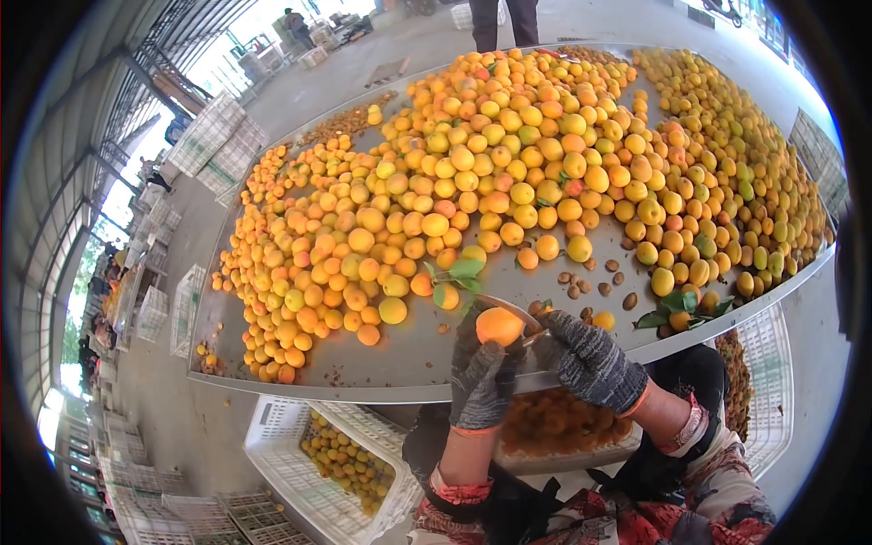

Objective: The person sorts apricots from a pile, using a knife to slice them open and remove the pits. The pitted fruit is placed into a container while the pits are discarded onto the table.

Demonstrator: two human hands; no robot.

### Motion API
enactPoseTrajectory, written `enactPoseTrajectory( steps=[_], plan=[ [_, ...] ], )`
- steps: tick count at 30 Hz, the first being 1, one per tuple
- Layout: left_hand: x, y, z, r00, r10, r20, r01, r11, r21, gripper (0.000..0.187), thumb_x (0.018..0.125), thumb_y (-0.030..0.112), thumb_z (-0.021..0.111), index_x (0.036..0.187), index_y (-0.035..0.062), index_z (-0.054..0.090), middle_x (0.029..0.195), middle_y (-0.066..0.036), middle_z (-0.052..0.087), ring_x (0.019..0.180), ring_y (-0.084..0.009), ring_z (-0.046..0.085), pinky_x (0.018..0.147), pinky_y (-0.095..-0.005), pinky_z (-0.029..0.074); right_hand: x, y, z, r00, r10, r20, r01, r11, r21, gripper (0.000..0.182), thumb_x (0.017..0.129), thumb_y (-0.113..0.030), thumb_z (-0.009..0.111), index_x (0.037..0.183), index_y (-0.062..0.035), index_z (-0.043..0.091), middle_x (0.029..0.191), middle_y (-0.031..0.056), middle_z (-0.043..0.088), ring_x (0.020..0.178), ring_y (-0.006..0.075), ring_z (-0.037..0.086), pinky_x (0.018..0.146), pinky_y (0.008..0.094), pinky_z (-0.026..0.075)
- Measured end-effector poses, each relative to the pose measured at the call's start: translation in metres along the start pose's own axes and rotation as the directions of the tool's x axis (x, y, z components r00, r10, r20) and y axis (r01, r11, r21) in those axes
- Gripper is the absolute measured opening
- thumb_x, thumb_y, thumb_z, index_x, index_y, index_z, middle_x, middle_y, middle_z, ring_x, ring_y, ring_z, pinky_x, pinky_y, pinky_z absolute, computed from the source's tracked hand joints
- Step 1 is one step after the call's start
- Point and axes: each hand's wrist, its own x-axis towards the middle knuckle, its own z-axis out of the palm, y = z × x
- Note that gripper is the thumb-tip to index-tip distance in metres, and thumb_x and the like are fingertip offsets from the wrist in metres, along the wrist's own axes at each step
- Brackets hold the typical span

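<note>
My left hand [481,386], in a grey knit glove, is closed around an orange apricot [499,327] at the near edge of the metal table [422,392]. My right hand [595,365], gloved the same way, grips a knife. The thin knife blade [510,309] lies along the far, upper side of the apricot; the handle is hidden in my fingers. A leafy sprig [459,276] rests on the table just beyond my left hand. Several brown pits [574,283] are scattered past my right hand.
A large heap of apricots [472,173] covers much of the table. Below its edge stand a white crate [282,445] holding greenish-yellow fruit, a container of orange pieces [563,422] and another white crate [772,381]. A person's legs [504,25] show at the far side. Stacked crates [213,141] stand left.
</note>
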Motion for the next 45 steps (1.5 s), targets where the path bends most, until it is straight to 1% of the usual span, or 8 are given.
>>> enactPoseTrajectory(
  steps=[9, 15, 17, 24, 26, 39, 41, 45],
  plan=[
    [-0.003, 0.01, 0.01, 0.993, -0.006, -0.114, 0.018, 0.994, 0.106, 0.063, 0.075, 0.024, 0.069, 0.127, 0.0088, 0.037, 0.11, -0.007, 0.049, 0.092, -0.0174, 0.055, 0.073, -0.0262, 0.05, -0.006, 0.011, 0.005, 0.998, -0.06, -0.016, 0.06, 0.998, -0.027, 0.042, 0.081, -0.003, 0.051, 0.121, 0.0053, 0.041, 0.103, 0.016, 0.058, 0.093, 0.0247, 0.058, 0.081, 0.0316, 0.045],
    [-0.003, 0.008, -0.009, 0.998, -0.033, -0.058, 0.039, 0.994, 0.102, 0.052, 0.076, 0.015, 0.067, 0.121, 0.006, 0.045, 0.108, -0.005, 0.052, 0.09, -0.0155, 0.055, 0.074, -0.0253, 0.049, 0.008, -0.023, -0.008, 0.987, 0.135, 0.088, -0.151, 0.966, 0.212, 0.034, 0.082, -0.003, 0.053, 0.115, 0.0034, 0.048, 0.095, 0.0157, 0.06, 0.088, 0.0241, 0.06, 0.077, 0.0321, 0.047],
    [-0.004, 0.009, -0.011, 0.999, -0.039, -0.026, 0.042, 0.993, 0.109, 0.049, 0.075, 0.01, 0.066, 0.12, 0.0043, 0.048, 0.114, -0.006, 0.051, 0.094, -0.0148, 0.054, 0.077, -0.0245, 0.047, 0.006, -0.02, -0.006, 0.999, -0.038, -0.016, 0.038, 0.999, -0.035, 0.029, 0.079, -0.01, 0.059, 0.106, -0.0002, 0.054, 0.087, 0.0141, 0.061, 0.08, 0.0299, 0.06, 0.068, 0.0351, 0.048],
    [-0.003, 0.01, -0.012, 1.0, 0.01, 0.004, -0.01, 0.977, 0.213, 0.053, 0.071, 0.018, 0.071, 0.116, 0.0026, 0.048, 0.105, -0.009, 0.055, 0.089, -0.0204, 0.058, 0.066, -0.0316, 0.054, -0.002, -0.009, 0.0, 0.998, -0.042, -0.046, 0.039, 0.997, -0.063, 0.028, 0.079, -0.01, 0.059, 0.105, -0.0008, 0.055, 0.092, 0.015, 0.06, 0.078, 0.0312, 0.059, 0.065, 0.0366, 0.047],
    [-0.004, 0.014, -0.011, 0.997, -0.055, 0.05, 0.048, 0.99, 0.132, 0.052, 0.074, 0.008, 0.067, 0.121, 0.0005, 0.046, 0.114, -0.007, 0.052, 0.095, -0.0127, 0.052, 0.073, -0.0194, 0.045, -0.003, -0.007, -0.002, 0.981, -0.194, -0.01, 0.191, 0.97, -0.149, 0.03, 0.079, -0.01, 0.06, 0.107, -0.0011, 0.054, 0.097, 0.0152, 0.059, 0.08, 0.0316, 0.059, 0.066, 0.0369, 0.047],
    [-0.009, 0.02, -0.01, 0.991, -0.101, 0.085, 0.089, 0.988, 0.129, 0.048, 0.076, 0.008, 0.066, 0.119, -0.0013, 0.048, 0.114, -0.009, 0.052, 0.1, -0.0164, 0.052, 0.087, -0.0281, 0.042, -0.006, -0.015, -0.002, 0.982, -0.136, 0.133, 0.168, 0.945, -0.279, 0.036, 0.08, -0.002, 0.057, 0.115, 0.0019, 0.048, 0.102, 0.0195, 0.057, 0.096, 0.033, 0.056, 0.08, 0.036, 0.045],
    [-0.007, 0.021, -0.016, 0.977, -0.109, 0.181, 0.04, 0.937, 0.347, 0.046, 0.077, 0.007, 0.064, 0.12, -0.0014, 0.047, 0.113, -0.009, 0.053, 0.103, -0.0163, 0.05, 0.09, -0.0296, 0.041, -0.006, -0.015, -0.001, 0.988, 0.062, 0.141, -0.071, 0.996, 0.056, 0.036, 0.078, -0.001, 0.057, 0.113, 0.0015, 0.049, 0.097, 0.0194, 0.059, 0.092, 0.0334, 0.057, 0.076, 0.0371, 0.046],
    [-0.008, 0.019, -0.008, 0.992, -0.059, 0.109, 0.014, 0.927, 0.376, 0.042, 0.078, 0.006, 0.063, 0.117, -0.0016, 0.049, 0.11, -0.008, 0.054, 0.1, -0.0148, 0.051, 0.086, -0.0283, 0.043, -0.011, 0.0, -0.003, 0.968, -0.102, 0.229, 0.136, 0.98, -0.143, 0.04, 0.078, -0.012, 0.054, 0.116, 0.0008, 0.049, 0.115, 0.0151, 0.05, 0.102, 0.0331, 0.051, 0.08, 0.0397, 0.044]
  ],
)
